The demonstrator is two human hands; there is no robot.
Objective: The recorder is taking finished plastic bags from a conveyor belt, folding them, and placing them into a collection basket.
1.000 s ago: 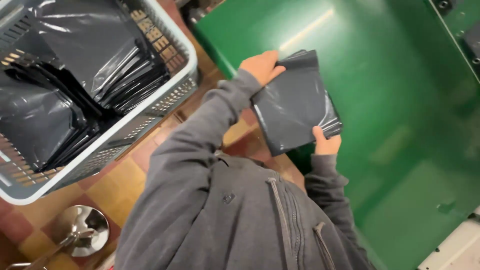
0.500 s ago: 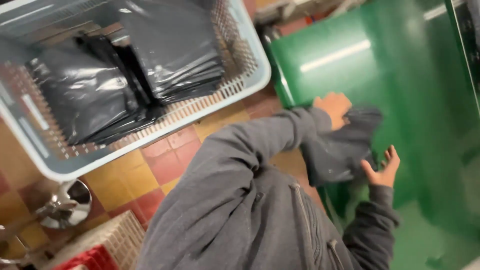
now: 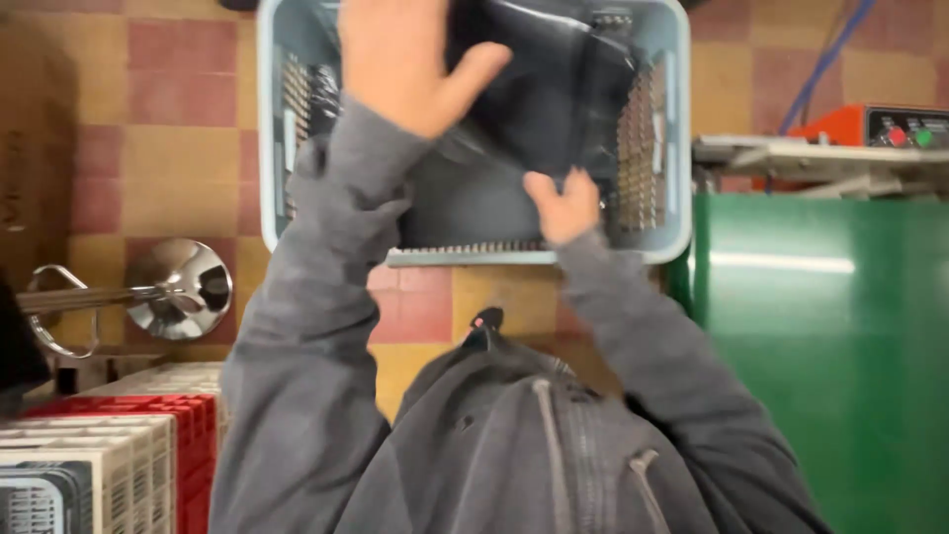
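Head view: left hand (image 3: 410, 59), fingers spread and blurred, and right hand (image 3: 561, 206), fingers hidden, grip unclear, at dark bag (image 3: 554, 89) over the basket (image 3: 677, 148).

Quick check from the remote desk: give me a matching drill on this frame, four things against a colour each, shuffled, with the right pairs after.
Things:
1. basket
2. table top
3. crate
4. packet

Colours:
A. red
B. black
C. pale blue
D. green

Pairs: 1-C, 2-D, 3-A, 4-B.
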